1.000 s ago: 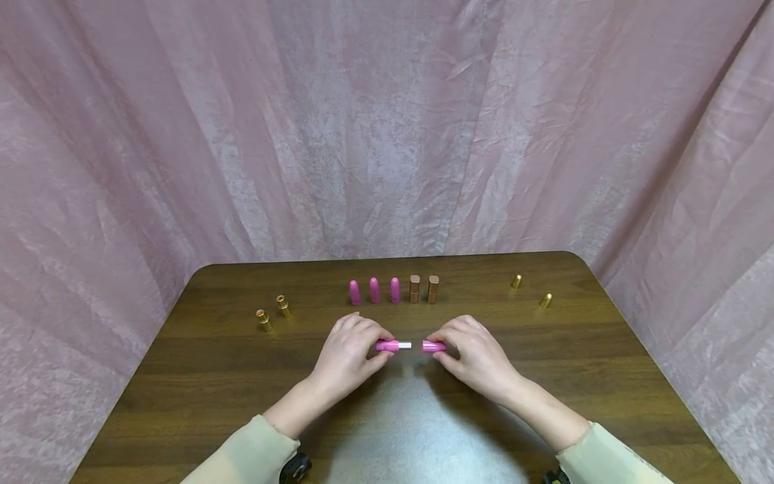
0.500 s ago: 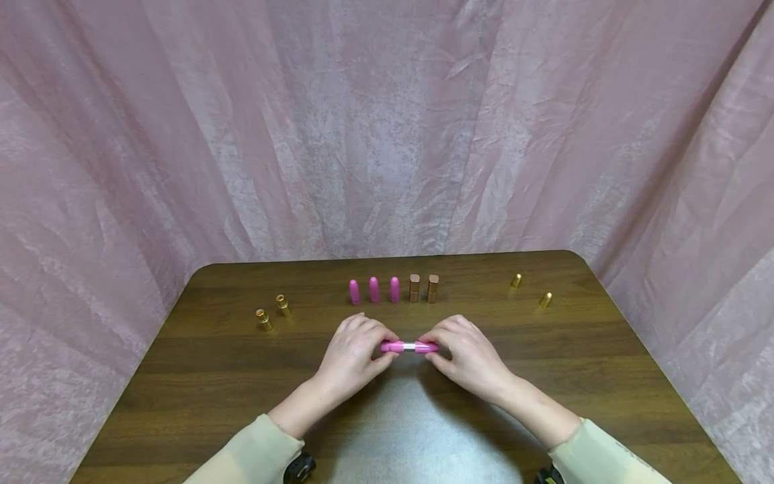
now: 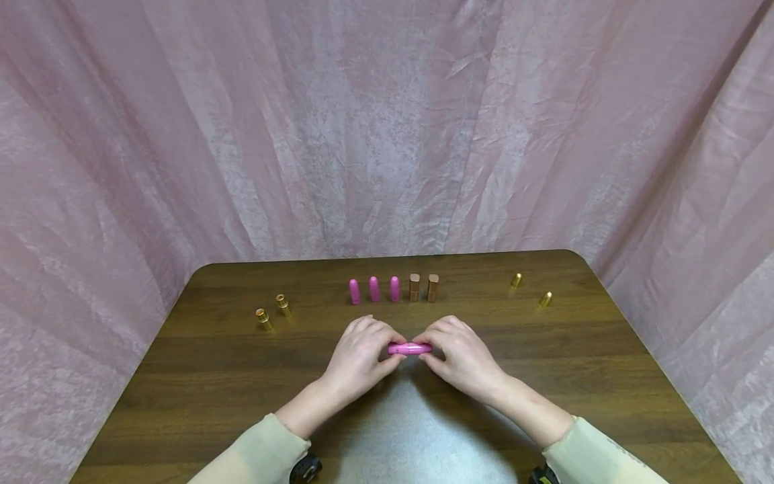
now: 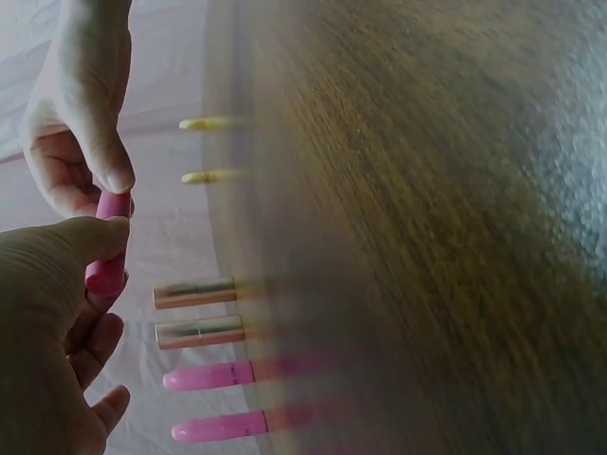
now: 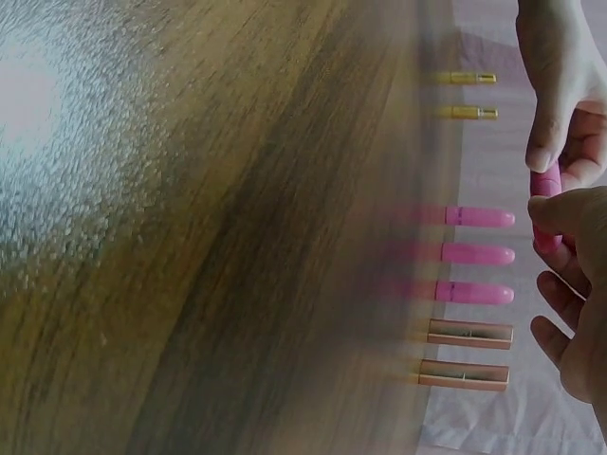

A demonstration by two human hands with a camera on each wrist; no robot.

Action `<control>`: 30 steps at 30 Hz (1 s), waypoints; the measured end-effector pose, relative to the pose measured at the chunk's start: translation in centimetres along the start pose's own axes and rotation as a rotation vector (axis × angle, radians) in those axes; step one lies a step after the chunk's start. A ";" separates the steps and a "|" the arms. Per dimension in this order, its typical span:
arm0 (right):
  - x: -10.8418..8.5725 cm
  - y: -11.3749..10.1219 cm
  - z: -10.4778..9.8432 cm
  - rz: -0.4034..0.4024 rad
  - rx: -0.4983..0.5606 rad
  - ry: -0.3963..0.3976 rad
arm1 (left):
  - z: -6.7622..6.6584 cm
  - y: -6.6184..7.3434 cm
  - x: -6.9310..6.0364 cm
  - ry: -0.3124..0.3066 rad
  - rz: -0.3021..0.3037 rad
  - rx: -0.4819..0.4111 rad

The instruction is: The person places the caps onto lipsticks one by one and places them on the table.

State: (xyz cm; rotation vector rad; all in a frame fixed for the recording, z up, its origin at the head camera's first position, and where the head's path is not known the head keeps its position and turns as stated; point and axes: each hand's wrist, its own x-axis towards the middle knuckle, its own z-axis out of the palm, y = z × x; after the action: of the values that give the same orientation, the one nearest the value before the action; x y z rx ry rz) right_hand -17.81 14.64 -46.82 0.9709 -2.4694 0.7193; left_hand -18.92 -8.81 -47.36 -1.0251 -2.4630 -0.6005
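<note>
A pink lipstick (image 3: 410, 349) lies crosswise between my two hands above the table, its cap and base together with no silver showing. My left hand (image 3: 361, 353) pinches the base end between thumb and fingers. On the cap end, the thumb and fingers of my right hand (image 3: 464, 353) grip from the other side. Both wrist views show the lipstick (image 4: 112, 248) partly covered by fingertips. Behind the hands stand several pink lipsticks (image 3: 374, 290) and two copper-coloured square tubes (image 3: 414, 288), upright in a row.
Two gold tubes with open-looking tops (image 3: 264, 319) stand at the left of the wooden table (image 3: 199, 376). At the right are two small rounded gold pieces (image 3: 545, 300). A pink curtain (image 3: 387, 134) hangs behind the table's far edge.
My hands have come together. The pink cap in my right hand has slid over the silver part of the base in my left, which is now covered.
</note>
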 end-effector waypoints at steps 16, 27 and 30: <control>0.0 0.0 0.3 -0.017 0.012 0.046 | 0.0 0.2 0.1 0.015 -0.011 0.005; 0.1 -0.5 0.4 -0.011 0.022 0.041 | -0.1 -0.5 -0.4 -0.020 0.046 0.130; 0.0 -0.5 0.1 0.004 0.018 0.029 | -0.2 -1.5 -1.0 -0.048 -0.025 0.119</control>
State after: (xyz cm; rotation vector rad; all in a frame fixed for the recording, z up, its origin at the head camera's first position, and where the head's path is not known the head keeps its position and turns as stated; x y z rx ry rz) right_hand -17.50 14.24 -46.74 0.9554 -2.4451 0.7524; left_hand -19.31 -10.42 -48.00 -0.9739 -2.5233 -0.4355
